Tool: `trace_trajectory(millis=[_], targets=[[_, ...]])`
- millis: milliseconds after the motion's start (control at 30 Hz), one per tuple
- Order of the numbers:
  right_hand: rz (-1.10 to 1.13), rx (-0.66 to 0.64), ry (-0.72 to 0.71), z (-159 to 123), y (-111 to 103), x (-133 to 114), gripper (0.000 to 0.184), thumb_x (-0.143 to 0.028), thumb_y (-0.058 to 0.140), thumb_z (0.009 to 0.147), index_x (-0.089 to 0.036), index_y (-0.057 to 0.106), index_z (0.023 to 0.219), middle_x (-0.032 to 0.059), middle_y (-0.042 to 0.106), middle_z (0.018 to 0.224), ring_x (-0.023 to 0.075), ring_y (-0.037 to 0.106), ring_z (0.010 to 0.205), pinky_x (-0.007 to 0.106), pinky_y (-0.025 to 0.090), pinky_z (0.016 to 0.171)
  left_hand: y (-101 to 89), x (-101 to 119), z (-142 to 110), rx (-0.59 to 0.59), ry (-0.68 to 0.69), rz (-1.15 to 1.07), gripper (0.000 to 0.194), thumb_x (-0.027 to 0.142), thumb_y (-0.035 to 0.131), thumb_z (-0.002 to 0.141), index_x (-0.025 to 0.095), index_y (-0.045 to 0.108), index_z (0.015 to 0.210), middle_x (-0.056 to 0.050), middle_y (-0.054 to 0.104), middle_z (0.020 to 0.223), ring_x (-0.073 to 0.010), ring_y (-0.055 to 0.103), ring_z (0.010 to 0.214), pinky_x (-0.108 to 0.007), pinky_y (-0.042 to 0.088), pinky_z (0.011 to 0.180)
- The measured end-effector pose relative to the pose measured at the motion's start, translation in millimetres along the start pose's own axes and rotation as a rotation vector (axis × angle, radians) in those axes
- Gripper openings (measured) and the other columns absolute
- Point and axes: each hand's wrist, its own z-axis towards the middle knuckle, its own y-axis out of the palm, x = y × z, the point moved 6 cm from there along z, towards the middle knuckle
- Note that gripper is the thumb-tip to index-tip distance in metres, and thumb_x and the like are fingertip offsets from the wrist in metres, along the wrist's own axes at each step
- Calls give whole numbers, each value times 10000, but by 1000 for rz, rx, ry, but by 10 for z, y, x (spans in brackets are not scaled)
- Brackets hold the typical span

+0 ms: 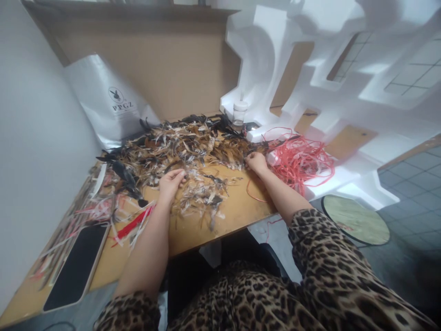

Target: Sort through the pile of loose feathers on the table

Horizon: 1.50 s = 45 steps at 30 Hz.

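A large heap of brown, black and white feathers lies across a wooden tabletop. My left hand rests on the heap's near edge, fingers curled down into the feathers. My right hand is at the heap's right edge, fingers bent and pinched among feathers beside a tangle of red string. What either hand pinches is too small to make out.
A phone lies face up at the near left beside bundled feathers. A white bag and cardboard stand behind. White foam packing and a small jar fill the right. A round stool sits below on the tiled floor.
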Motion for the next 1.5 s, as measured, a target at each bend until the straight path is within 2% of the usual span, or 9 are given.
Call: trace_trajectory(millis=[267,467,667,767,900,1033,1133,1300,1500], targets=[[272,8,-48,-249,-136,-35,139,-285,541,718,-150,510,735,38,616,593,84,511,378,171,344,358,-37,22,13,23,29,-51,368,356,689,575,111,651,848,-65,656,755,-82,545,530,-176,388,438],[451,53,-67,-470,-291,-93,189,-308,558,701,-163,487,798,-2,573,558,76,461,355,185,345,357,-80,58,14,59,50,-85,372,359,685,572,120,650,856,-63,659,769,-75,541,515,-179,403,431],[492,79,-202,-708,-342,-439,213,-359,534,719,-159,527,792,-2,545,552,78,454,428,193,352,418,-209,149,35,167,145,-86,298,369,638,621,123,649,787,-51,646,749,-52,507,481,-157,362,404],[478,-69,-254,-804,-118,-740,231,-377,552,703,-153,547,760,3,554,553,78,446,440,201,353,445,-324,145,61,263,135,-134,280,362,623,621,130,632,777,-35,644,725,-37,476,439,-151,326,379],[371,-250,-392,-892,329,-1188,203,-343,556,691,-145,595,712,4,572,582,84,457,497,205,352,497,-439,141,75,351,126,-205,267,354,616,613,124,612,749,-19,625,693,-30,446,413,-151,279,352],[210,-406,-577,-943,835,-1556,158,-271,561,673,-135,639,666,8,608,638,94,495,572,212,365,572,-482,138,82,366,135,-204,266,366,616,616,122,604,722,-15,609,674,-25,424,404,-152,241,340],[157,-517,-627,-952,1179,-1701,151,-249,545,677,-140,644,646,6,612,626,97,505,573,211,360,574,-497,114,95,369,142,-199,271,376,624,614,122,596,706,-10,594,648,-23,409,392,-155,230,333],[103,-532,-690,-932,1526,-1834,123,-226,550,660,-155,649,639,5,630,649,105,523,609,208,355,584,-515,93,113,382,140,-197,295,391,632,616,123,596,734,-2,579,622,-24,405,390,-156,226,335],[10,-536,-741,-1020,1730,-1921,130,-233,538,672,-171,651,659,5,639,660,108,523,588,215,354,577,-550,94,119,419,131,-224,321,398,651,602,120,594,750,9,565,598,-21,389,381,-161,213,337]])
